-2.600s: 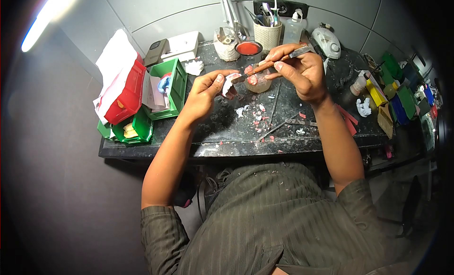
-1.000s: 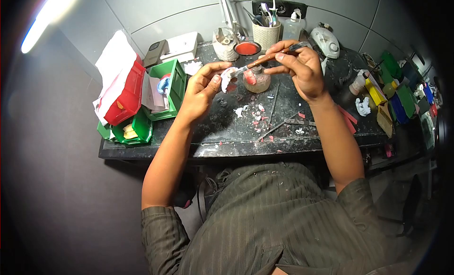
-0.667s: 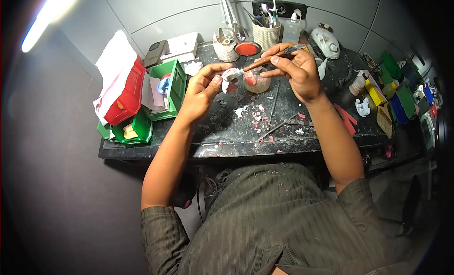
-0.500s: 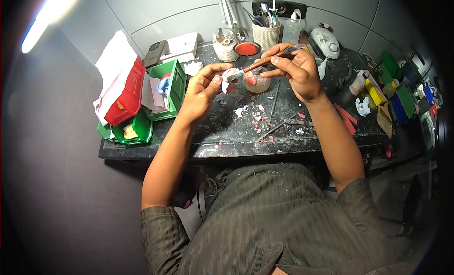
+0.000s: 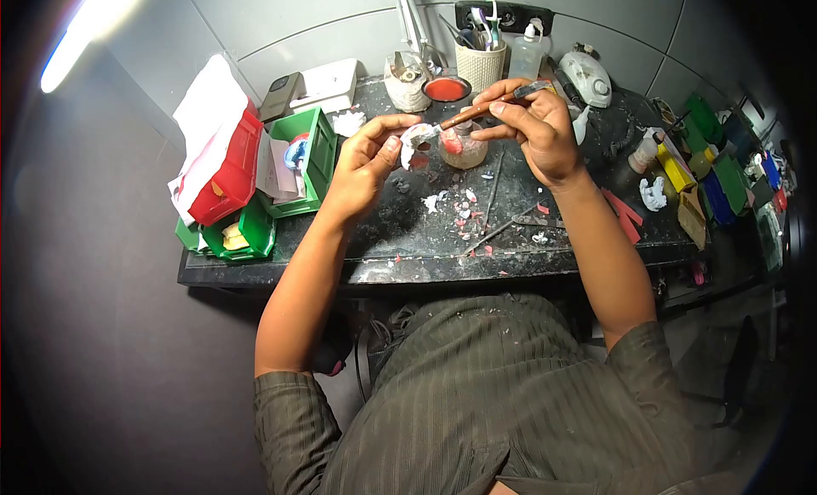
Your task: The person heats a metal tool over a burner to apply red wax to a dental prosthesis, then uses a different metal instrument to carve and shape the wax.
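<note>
Grey wall [image 5: 323,14] behind black worktable [image 5: 366,244], bright tube light [image 5: 89,37] left

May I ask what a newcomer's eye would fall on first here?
Probably the red bin at the left of the bench, with white paper against it. Next, above the bench's middle, the left hand pinching a small whitish piece and the right hand holding a brown tool to it.

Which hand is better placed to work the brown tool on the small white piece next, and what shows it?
Probably the right hand: it holds the brown tool, whose working end points at the white piece, while the left hand is taken up holding that piece.
</note>
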A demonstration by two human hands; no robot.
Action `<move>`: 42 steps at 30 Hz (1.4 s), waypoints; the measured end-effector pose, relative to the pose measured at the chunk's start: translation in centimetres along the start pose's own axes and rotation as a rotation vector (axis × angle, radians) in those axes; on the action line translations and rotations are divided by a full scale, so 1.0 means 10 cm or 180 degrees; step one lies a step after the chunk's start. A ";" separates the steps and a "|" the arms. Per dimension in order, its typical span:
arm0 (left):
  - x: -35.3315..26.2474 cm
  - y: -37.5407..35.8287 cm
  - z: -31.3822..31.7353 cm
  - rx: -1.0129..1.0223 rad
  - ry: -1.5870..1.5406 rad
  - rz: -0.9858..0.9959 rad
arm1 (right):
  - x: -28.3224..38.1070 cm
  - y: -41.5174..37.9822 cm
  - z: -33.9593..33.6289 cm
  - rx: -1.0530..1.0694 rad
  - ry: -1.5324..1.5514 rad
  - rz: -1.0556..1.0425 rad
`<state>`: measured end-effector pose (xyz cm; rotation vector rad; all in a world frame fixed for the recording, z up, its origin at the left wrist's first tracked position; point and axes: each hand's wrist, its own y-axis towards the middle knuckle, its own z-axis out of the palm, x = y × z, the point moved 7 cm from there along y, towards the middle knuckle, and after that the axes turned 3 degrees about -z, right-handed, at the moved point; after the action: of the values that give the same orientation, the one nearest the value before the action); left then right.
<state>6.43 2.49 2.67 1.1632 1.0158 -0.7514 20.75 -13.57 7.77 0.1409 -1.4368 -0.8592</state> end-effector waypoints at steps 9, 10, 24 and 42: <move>0.01 0.01 -0.02 -0.0029 0.0076 0.0007 | 0.06 0.04 -0.15 -0.0040 0.0026 -0.0114; 0.01 0.01 -0.03 -0.0019 0.0055 0.0016 | 0.07 0.05 -0.28 -0.0282 0.0012 -0.0129; -0.02 0.03 -0.05 -0.0044 0.0028 0.0180 | -0.05 0.05 -0.76 -0.1302 -0.0581 0.0064; -0.01 0.03 -0.05 -0.0094 0.0126 0.0217 | 0.25 0.04 -0.48 -0.0627 -0.0929 -0.1003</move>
<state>6.52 3.07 2.80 1.1855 1.0119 -0.6597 25.01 -16.69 9.08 0.0962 -1.6148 -1.3175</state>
